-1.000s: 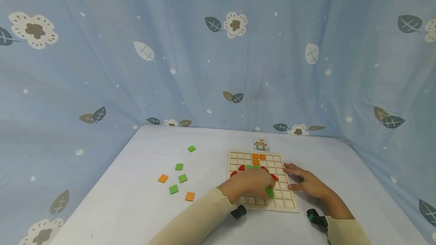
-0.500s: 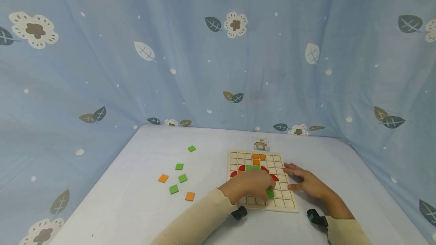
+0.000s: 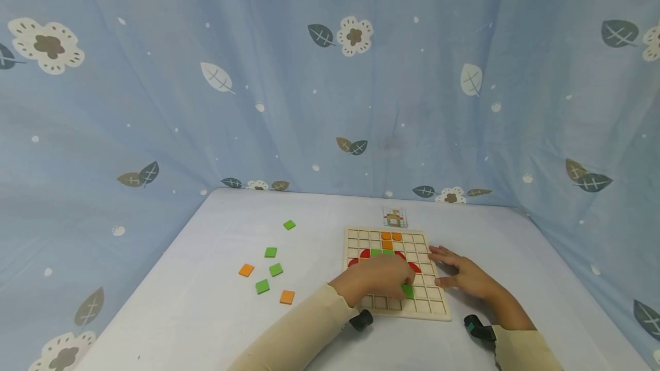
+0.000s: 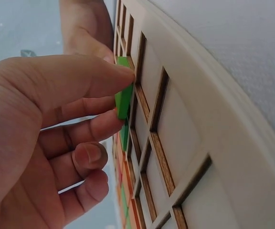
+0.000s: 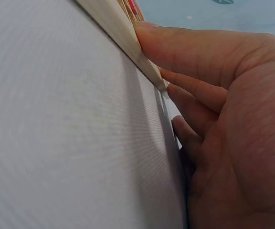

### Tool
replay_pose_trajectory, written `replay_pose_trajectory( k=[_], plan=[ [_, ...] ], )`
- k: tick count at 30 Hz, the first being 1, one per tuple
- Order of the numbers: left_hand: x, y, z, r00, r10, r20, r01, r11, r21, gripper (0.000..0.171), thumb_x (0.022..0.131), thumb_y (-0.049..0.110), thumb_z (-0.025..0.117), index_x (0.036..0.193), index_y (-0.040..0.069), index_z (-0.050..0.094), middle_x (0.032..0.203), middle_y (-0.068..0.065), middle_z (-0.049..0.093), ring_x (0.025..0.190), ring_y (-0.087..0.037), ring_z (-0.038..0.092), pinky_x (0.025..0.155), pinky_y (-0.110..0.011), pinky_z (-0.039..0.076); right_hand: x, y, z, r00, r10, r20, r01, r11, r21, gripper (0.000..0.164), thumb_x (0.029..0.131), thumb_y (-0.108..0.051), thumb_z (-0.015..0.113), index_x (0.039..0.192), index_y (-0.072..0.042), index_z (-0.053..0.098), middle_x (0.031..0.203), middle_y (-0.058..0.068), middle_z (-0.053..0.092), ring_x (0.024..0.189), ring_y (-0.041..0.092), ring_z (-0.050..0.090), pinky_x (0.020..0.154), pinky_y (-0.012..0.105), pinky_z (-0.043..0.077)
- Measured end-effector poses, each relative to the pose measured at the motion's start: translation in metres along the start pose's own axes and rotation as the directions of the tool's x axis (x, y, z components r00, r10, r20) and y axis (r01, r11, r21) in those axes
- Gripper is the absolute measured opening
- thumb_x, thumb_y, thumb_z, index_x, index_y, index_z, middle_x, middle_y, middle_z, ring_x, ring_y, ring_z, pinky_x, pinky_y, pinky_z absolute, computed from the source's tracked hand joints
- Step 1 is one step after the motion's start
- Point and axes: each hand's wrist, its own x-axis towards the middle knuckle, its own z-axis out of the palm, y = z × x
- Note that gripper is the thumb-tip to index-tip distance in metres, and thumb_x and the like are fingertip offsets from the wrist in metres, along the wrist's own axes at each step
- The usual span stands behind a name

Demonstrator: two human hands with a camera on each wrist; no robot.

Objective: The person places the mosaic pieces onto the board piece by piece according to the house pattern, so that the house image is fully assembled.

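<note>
My left hand reaches over a wooden grid board and covers part of its lower middle. In the left wrist view, its thumb and a finger pinch a green square tile, tilted at the grid's cells. Red rounded pieces, orange pieces and green squares sit in the board's cells; some are hidden under the hand. My right hand rests at the board's right side, fingers extended. In the right wrist view its thumb touches the board's edge.
Loose green tiles and orange tiles lie on the white table left of the board. A small pattern card lies just behind the board. A blue patterned curtain hangs at the table's far edge.
</note>
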Motion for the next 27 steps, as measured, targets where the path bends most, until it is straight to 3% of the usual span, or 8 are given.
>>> replay_pose_trajectory(
  k=[11,27],
  plan=[
    [0.0018,-0.0030,0.0022,1.000,0.017,-0.021,-0.016,1.000,0.026,0.006,0.086,0.026,0.074,0.090,0.028,0.070,0.068,0.016,0.055,0.065,-0.004,0.049,0.060,-0.019,0.040,-0.0005,-0.0031,-0.0013,1.000,0.002,0.002,-0.002,1.000,0.000,0.072,0.075,-0.032,0.081,0.136,-0.003,0.056,0.152,0.019,0.033,0.140,0.047,0.017,0.104,0.069,0.015],
    [0.0035,-0.0090,0.0031,0.998,0.050,-0.024,-0.049,0.998,0.035,0.008,0.084,0.029,0.077,0.091,0.029,0.072,0.077,0.019,0.057,0.071,-0.001,0.050,0.066,-0.017,0.042,0.0009,0.0015,-0.0016,1.000,-0.005,0.006,0.006,0.999,-0.040,0.074,0.077,-0.037,0.079,0.137,-0.002,0.054,0.152,0.019,0.033,0.140,0.047,0.017,0.104,0.068,0.015]
  ],
)
